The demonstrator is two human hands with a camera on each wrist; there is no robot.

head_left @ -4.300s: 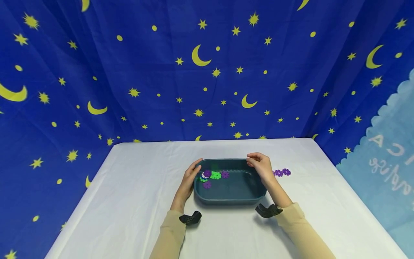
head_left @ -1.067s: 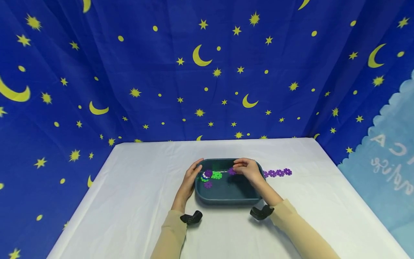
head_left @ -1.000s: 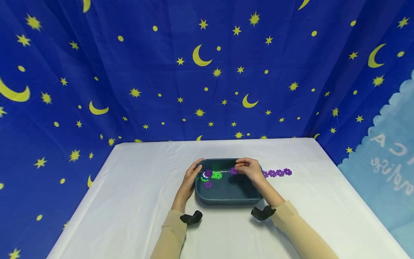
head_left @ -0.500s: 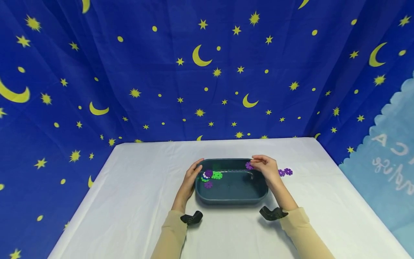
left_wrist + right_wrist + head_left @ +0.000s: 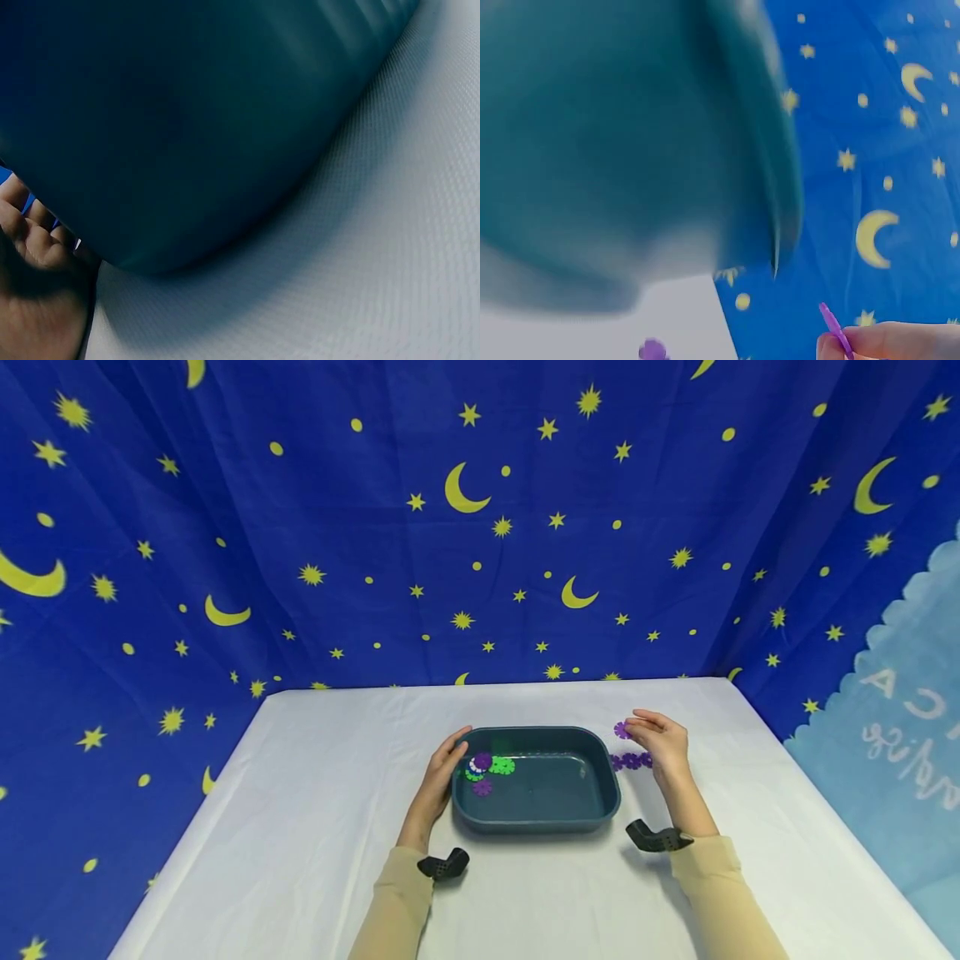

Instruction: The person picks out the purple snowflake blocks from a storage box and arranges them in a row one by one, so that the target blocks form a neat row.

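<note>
In the head view, a dark teal plastic basin [image 5: 536,827] stands on the white-covered table. My left hand [image 5: 437,777] holds its left end, fingers against the outer wall and thumb at the rim. My right hand [image 5: 663,745] pinches a purple snowflake disc [image 5: 621,729] between thumb and fingertips, above the table just right of the basin. The right wrist view shows that purple disc [image 5: 835,330] edge-on. Below the right hand lies a row of purple discs [image 5: 632,761], partly hidden by the hand.
Inside the basin, at its left end, lie green discs [image 5: 502,766], a purple disc [image 5: 482,787] and a small overlapping pile with white, blue and purple discs [image 5: 477,767]. A blue star-and-moon cloth [image 5: 375,527] hangs behind the white tabletop [image 5: 337,777].
The right hand has lifted a purple disc out of the basin and carried it right, past the rim, over the row. The row has grown by a disc since the earliest frame. The left hand stays put.
</note>
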